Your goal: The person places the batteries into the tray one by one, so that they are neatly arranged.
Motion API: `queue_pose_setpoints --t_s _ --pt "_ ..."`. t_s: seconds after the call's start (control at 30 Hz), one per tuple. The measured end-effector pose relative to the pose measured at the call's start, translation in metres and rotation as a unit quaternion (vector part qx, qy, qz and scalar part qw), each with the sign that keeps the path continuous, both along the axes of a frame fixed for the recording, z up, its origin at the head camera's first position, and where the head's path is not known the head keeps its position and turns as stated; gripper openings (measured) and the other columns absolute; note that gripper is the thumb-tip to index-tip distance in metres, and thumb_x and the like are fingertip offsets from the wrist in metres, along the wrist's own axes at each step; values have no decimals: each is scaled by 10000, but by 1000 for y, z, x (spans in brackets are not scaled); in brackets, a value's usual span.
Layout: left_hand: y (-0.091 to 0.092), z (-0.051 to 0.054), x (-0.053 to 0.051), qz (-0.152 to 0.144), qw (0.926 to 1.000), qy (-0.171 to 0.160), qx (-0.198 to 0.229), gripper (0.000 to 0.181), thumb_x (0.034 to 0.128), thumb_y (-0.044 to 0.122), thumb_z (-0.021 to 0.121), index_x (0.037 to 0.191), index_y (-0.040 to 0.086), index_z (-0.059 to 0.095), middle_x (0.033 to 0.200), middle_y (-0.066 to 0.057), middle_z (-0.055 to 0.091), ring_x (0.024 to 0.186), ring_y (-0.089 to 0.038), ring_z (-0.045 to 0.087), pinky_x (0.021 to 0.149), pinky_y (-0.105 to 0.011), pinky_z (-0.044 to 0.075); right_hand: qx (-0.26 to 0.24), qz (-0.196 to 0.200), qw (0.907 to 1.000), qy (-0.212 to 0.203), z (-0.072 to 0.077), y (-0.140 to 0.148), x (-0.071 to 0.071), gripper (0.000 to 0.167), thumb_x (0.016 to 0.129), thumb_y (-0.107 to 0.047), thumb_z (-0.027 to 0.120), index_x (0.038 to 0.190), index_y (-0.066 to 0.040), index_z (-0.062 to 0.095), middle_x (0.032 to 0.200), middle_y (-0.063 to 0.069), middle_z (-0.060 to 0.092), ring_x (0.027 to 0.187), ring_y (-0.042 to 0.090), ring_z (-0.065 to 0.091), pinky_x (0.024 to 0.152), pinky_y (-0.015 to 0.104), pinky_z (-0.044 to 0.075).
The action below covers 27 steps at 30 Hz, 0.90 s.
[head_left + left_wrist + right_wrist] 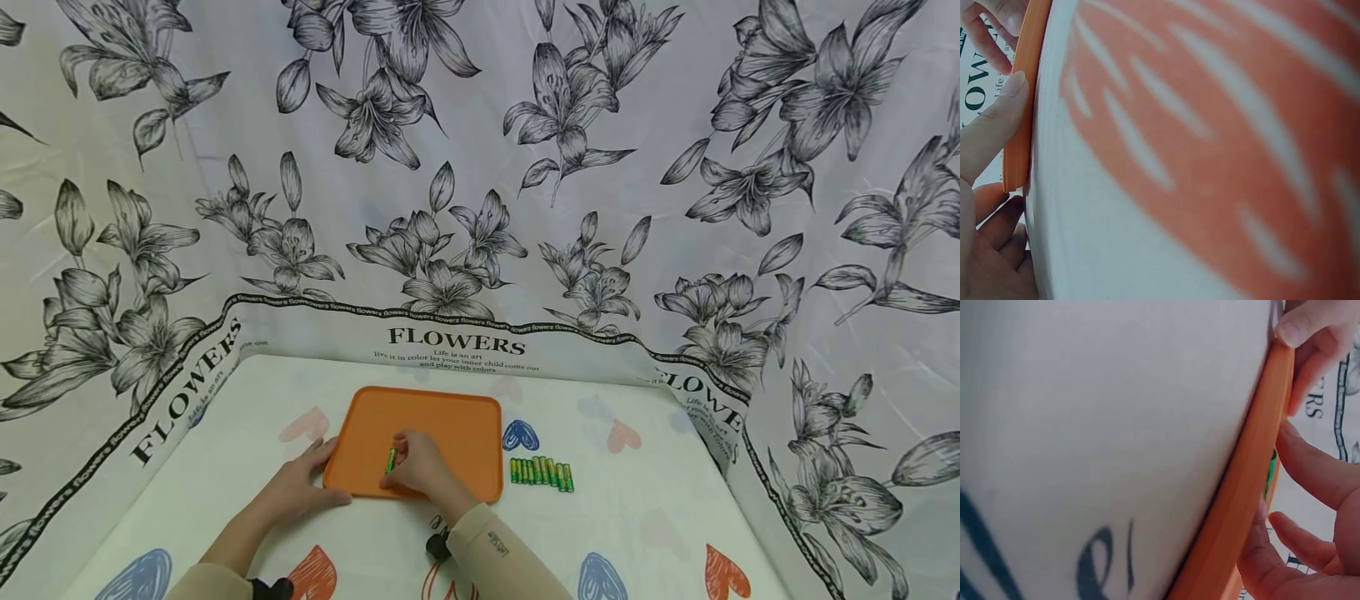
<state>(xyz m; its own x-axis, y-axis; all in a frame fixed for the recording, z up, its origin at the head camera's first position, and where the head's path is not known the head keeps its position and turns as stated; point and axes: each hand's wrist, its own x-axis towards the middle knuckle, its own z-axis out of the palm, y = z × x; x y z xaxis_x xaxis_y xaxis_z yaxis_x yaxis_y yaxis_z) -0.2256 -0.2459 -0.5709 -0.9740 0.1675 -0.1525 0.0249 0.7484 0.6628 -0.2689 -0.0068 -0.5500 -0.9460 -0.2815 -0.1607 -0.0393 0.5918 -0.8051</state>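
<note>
An orange tray (pixel 427 408) lies flat on the white cloth. Over its front left part, my right hand (pixel 420 462) pinches a green battery (pixel 391 460) between thumb and fingers. In the right wrist view the same battery (pixel 1271 467) shows as a green sliver behind the tray's wall (pixel 1241 469). My left hand (pixel 300 483) holds the tray's front left corner, the thumb along the front edge and the fingers at the left side. In the left wrist view that thumb (pixel 1000 122) presses on the tray's rim (pixel 1019 144).
To the right of the tray, several green batteries (pixel 540 472) lie side by side in a row. The cloth (pixel 637 500) is printed with red and blue hearts. A flower-printed curtain (pixel 450 250) surrounds the table at the back and sides.
</note>
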Motion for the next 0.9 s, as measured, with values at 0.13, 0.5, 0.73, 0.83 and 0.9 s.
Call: queue_pose_setpoints --t_s 0.13,0.5,0.73,0.83,0.9 --pt "1 2 0 -10 10000 -10 -1 1141 732 585 835 1595 81 283 1639 -298 177 1466 -570 198 1103 -744 262 -10 10 9999 126 5 5 -1 764 646 -134 968 1317 -89 606 962 -18 635 772 72 537 721 243 522" --pt "1 2 -1 -12 10000 25 -34 1149 725 579 843 1586 56 292 1628 -313 187 1455 -577 212 1103 -740 268 -401 -93 9989 216 28 25 2 748 708 -153 933 1370 -112 588 1158 68 642 936 150 575 768 311 546" --pt "0 0 -1 -13 10000 60 -60 1144 720 575 848 1581 53 306 1622 -322 194 1448 -584 223 1102 -741 270 -723 -65 9969 288 41 48 9 661 773 -189 890 1367 -185 599 1284 97 632 1068 190 592 862 371 559" --pt "0 -1 -1 -54 9999 147 -64 1135 725 572 846 1578 45 312 1619 -323 204 1447 -581 232 1101 -737 277 -783 -94 9964 300 49 55 13 657 774 -212 890 1365 -218 603 1293 78 631 1103 201 600 859 379 569" --pt "0 -1 -1 -77 9998 188 -44 1132 728 571 845 1576 42 314 1619 -322 208 1448 -579 236 1101 -734 282 -819 -101 9959 358 55 60 16 660 770 -216 894 1364 -212 607 1276 59 637 1113 211 602 866 383 568"
